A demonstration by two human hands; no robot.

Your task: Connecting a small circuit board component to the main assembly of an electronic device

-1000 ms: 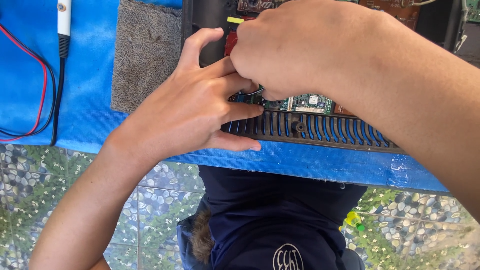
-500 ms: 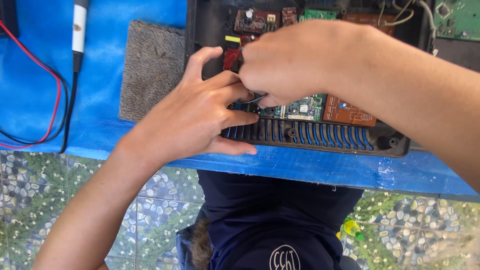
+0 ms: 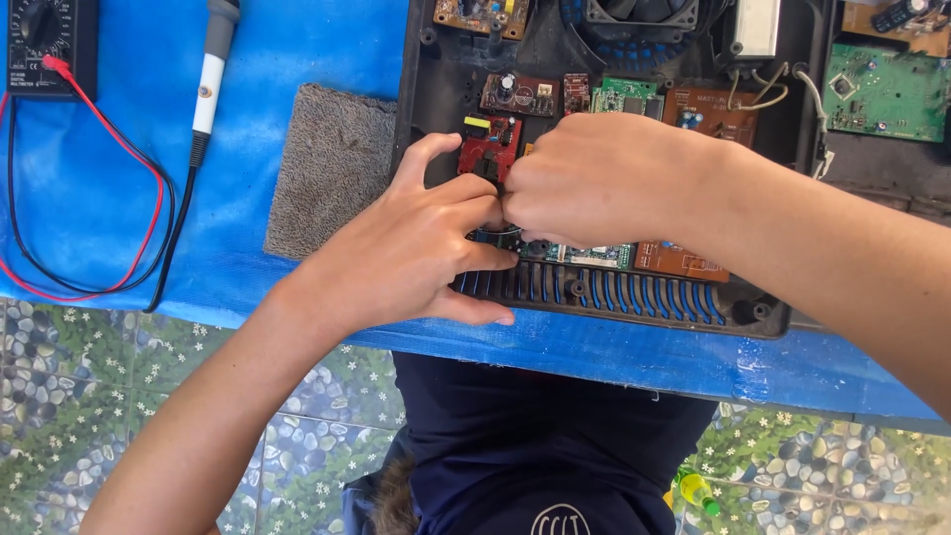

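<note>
Both hands meet over the open black plastic housing (image 3: 436, 119), which lies flat on the blue-covered worktop (image 3: 99, 198). All places below are taken from this housing.

Left hand (image 3: 416, 253): over the housing's near-left part, palm down, thumb laid along the slotted vent edge (image 3: 614, 292), index finger raised beside the small red circuit board (image 3: 490, 149). Its fingertips are pressed against those of the right hand (image 3: 594, 178), which is closed into a loose fist above the housing's middle. The fingers of both hands are bunched together on some small dark part at the near-centre of the housing; what exactly is pinched is hidden, so I cannot tell whether it is truly clamped.

Inside the housing: a brown board (image 3: 679, 260) and a green board (image 3: 624, 97) near the centre, a fan (image 3: 644, 15) at the far edge, white wires at the far-right.

Handling judgement: the housing looks stiff, light and stable when lying flat, best held by its rim or vent edge. The boards look thin and fragile, with exposed components; take them by bare edges, not by parts or wires.

Left of the housing: a grey cloth pad (image 3: 332, 168), touching its side. Further left, a probe (image 3: 210, 79) and red and black leads (image 3: 149, 198), running to a multimeter (image 3: 50, 45) at the far-left. Right of the housing, another green board (image 3: 887, 94).
</note>
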